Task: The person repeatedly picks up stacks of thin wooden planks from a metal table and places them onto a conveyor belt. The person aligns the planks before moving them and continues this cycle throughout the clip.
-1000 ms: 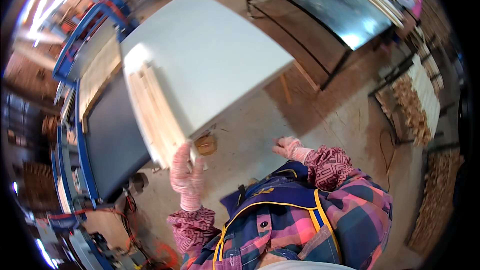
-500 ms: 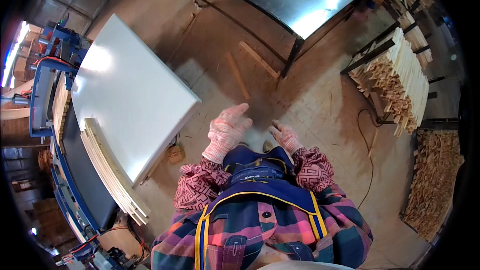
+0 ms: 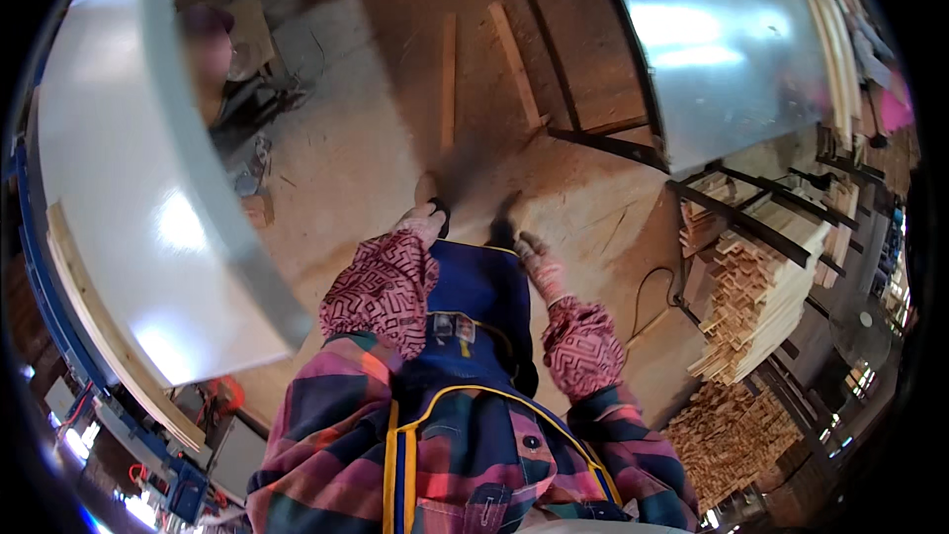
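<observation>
My left hand, in a pale reddish work glove, hangs low by the left edge of my blue apron. Its fingers are foreshortened and partly hidden, beside a dark shape near my feet. On the apron's other side is my right hand, gloved alike. Its fingers stretch forward, slightly bent and apart, with nothing visible in them. Both forearms wear patterned red sleeve covers. At my left stands a large white panel, nearest to my left hand.
Light wood strips lie along the panel's left side. Two loose wood pieces lie on the floor ahead. A shiny metal-topped table stands far right, near a rack of stacked wood strips. A cable curves across the floor. A blurred person is at far right.
The view has turned and moved forward; the white panel now sits closer on my left and the metal table farther right. Both hands have dropped lower beside the apron.
</observation>
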Available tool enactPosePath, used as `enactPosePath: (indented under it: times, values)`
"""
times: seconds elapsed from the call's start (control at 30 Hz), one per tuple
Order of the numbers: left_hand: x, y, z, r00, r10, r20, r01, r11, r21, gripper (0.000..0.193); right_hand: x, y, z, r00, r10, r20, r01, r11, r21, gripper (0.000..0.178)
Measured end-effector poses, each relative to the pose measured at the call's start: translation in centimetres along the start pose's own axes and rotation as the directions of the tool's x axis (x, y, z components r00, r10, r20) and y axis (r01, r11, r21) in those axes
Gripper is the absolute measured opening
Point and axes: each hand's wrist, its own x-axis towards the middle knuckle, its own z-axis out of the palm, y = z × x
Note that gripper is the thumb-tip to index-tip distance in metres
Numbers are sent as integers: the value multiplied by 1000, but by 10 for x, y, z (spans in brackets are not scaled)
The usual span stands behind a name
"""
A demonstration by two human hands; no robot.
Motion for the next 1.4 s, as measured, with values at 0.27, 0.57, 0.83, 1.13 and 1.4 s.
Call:
enactPosePath:
  times: [0.27,0.57,0.83,1.13,1.4]
  values:
    - [175,6,51,939,258,-227,-190,940,283,28,270,90,-44,985,-74,155,171,361,-917,24]
    - [422,13,119,929,-141,-341,216,958,191,84,532,110,-30,942,160,-295,-326,229,-917,64]
    - [425,4,93,995,-19,102,73,822,-565,53,565,97,-33,917,244,-314,-371,237,-898,63]
    - [301,26,87,837,522,164,312,-208,-927,34,370,102,-35,976,156,152,-180,970,161,20]
    - [122,83,39,850,484,209,197,76,-977,42,196,-11,-85,944,79,319,-159,959,234,27]
